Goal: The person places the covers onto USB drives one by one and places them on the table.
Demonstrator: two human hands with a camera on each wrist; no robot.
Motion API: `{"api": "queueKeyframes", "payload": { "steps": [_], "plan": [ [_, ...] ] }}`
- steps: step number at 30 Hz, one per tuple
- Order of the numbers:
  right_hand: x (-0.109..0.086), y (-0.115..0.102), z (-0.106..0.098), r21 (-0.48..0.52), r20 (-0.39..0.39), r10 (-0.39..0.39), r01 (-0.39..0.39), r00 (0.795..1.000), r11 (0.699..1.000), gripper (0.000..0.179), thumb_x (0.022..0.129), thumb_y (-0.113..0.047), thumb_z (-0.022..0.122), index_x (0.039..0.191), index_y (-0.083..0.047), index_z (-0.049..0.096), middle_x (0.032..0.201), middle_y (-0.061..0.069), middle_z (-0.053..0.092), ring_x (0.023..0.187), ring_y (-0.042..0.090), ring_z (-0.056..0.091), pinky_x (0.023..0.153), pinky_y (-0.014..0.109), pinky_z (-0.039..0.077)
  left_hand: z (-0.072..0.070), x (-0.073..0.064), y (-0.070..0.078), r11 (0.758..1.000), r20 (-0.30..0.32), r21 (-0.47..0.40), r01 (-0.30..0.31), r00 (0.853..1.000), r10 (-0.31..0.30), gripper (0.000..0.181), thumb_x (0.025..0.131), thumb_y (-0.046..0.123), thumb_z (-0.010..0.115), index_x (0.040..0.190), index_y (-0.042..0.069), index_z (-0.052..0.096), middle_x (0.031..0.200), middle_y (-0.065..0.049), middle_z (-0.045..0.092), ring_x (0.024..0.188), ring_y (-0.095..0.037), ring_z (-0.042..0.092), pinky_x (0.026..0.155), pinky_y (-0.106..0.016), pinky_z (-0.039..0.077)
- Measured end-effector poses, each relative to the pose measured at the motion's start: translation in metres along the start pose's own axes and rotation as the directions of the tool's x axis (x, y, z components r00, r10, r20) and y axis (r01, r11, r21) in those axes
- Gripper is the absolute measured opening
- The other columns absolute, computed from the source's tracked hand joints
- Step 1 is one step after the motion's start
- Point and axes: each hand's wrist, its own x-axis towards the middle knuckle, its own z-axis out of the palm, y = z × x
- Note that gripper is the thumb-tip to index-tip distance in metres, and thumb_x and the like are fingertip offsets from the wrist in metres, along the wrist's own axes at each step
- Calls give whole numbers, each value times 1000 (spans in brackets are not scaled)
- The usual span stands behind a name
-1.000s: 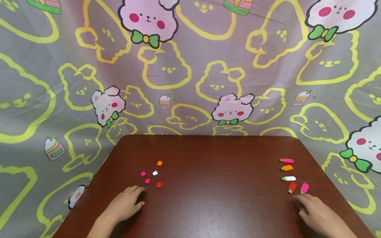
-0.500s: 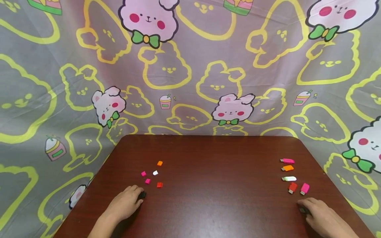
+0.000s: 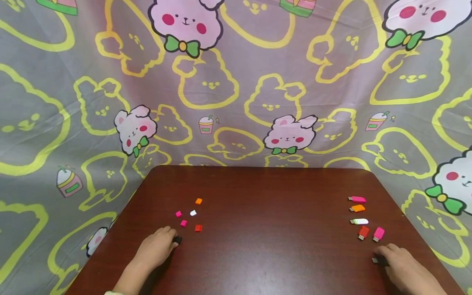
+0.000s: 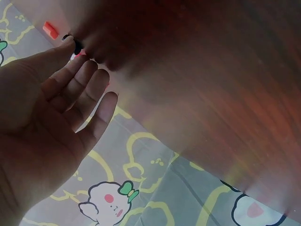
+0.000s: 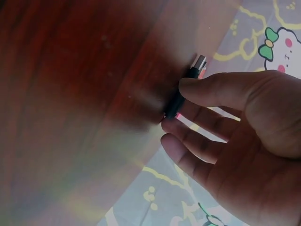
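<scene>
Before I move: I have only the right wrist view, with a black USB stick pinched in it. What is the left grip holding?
Observer: The left grip pinches a small black piece.
Operator: Which way does the black USB stick point across the table?
Observer: In the head view, its metal plug points left, toward the left grip's side.
Operator: Are any loose pieces lying near the left grip?
Observer: Yes, five small ones just beyond it: two pink pieces, an orange piece, a white piece and a red piece.
</scene>
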Motion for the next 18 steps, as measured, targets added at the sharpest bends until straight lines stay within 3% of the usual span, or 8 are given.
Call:
{"api": "queueKeyframes", "payload": {
  "steps": [4,18],
  "plan": [
    [4,2,-1,11,64,56,-57,996,998,19,85,1,71,101,-3,62,90,6,59,82,24,57,76,50,54,0,0,0,1000,-6,-9,1,1000,-2,23,82,15,83,82,11,60,77,0,53,77,-24,60,61,-40,49],
    [4,5,-4,29,132,86,-91,987,995,18,82,-1,73,88,-5,56,80,5,53,74,21,52,68,42,49,1,3,3,1000,-27,-15,1,1000,-2,28,82,14,83,75,13,55,73,0,51,73,-24,60,60,-41,48]
  ]
}}
